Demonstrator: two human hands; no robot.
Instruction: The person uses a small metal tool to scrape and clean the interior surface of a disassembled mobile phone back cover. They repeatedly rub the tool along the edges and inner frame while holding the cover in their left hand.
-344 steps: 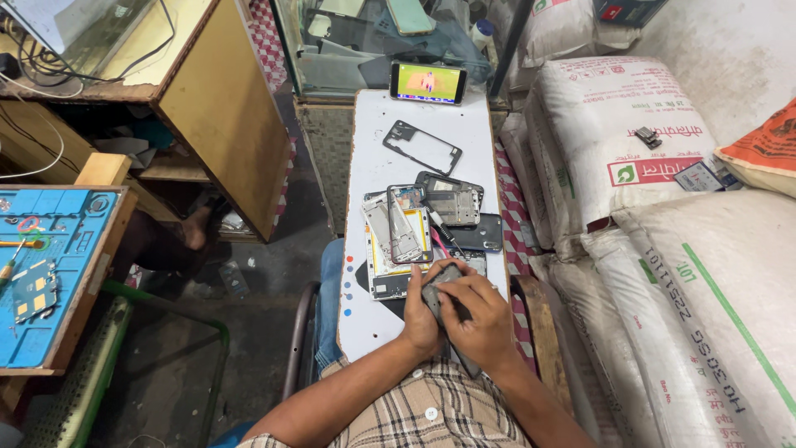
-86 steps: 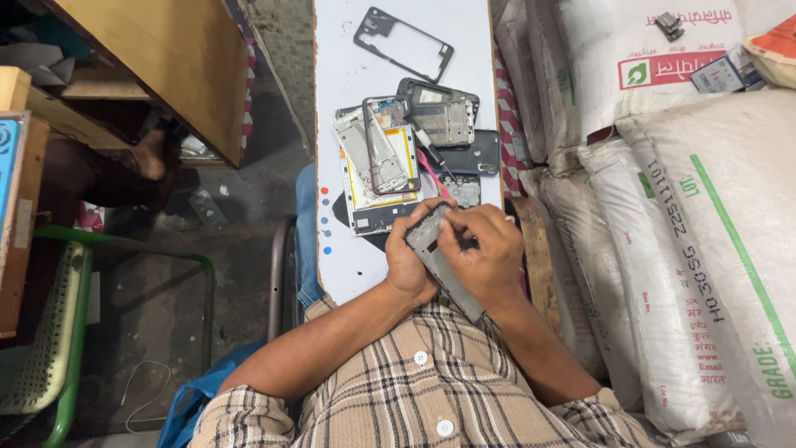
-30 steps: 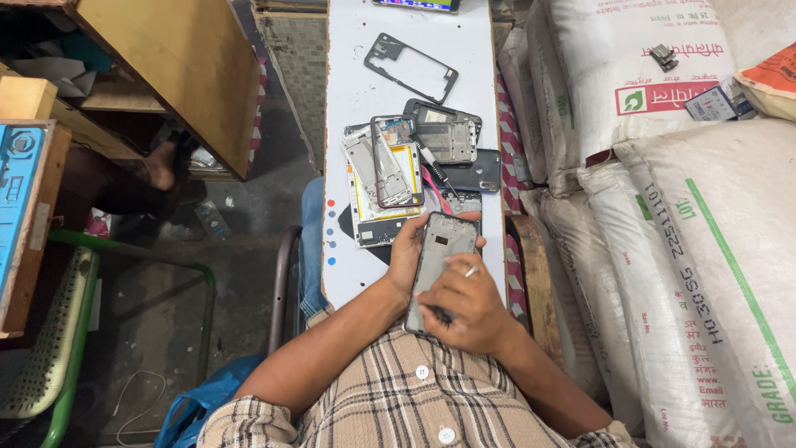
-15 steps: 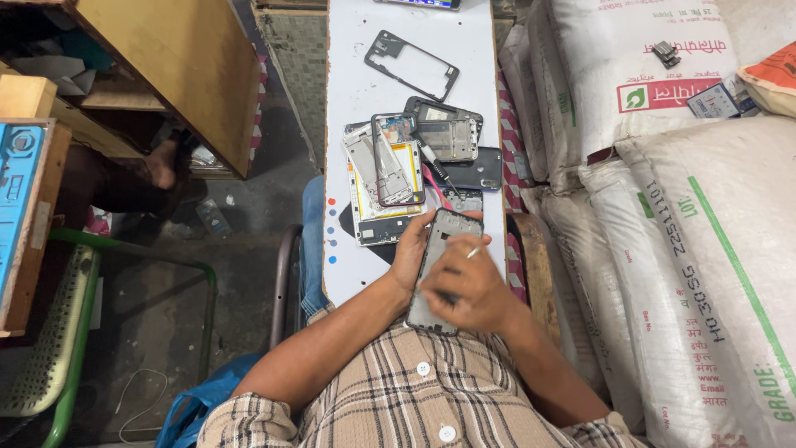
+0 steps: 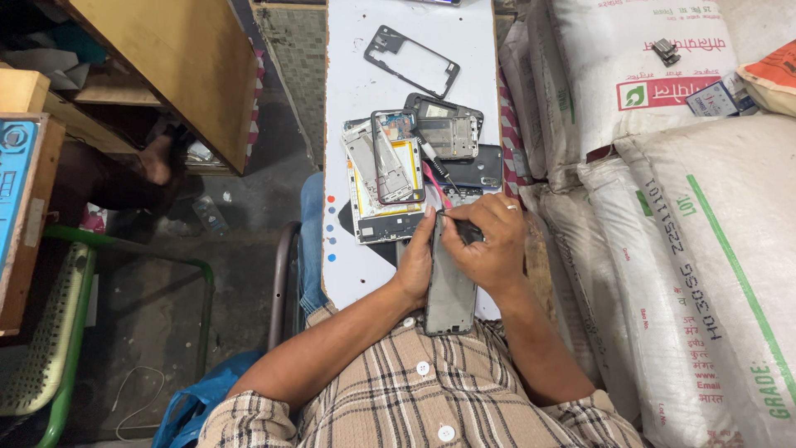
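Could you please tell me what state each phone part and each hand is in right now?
Grey phone body: held upright on edge against the board.
Left hand: gripping the phone body's side.
Right hand: pressing at its top edge.
Black phone frame: empty, lying flat.
Opened phone: stacked on other parts.
White board: resting across the lap.

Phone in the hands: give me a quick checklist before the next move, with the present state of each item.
1. Left hand grips the phone: ok.
2. Right hand on the phone's top edge: ok.
3. Thin tool under the right fingers, tip contact: cannot tell.
4. Phone's lower end over the shirt, off the white table: ok.
5. Loose phone parts lie close ahead of the hands: not ok.
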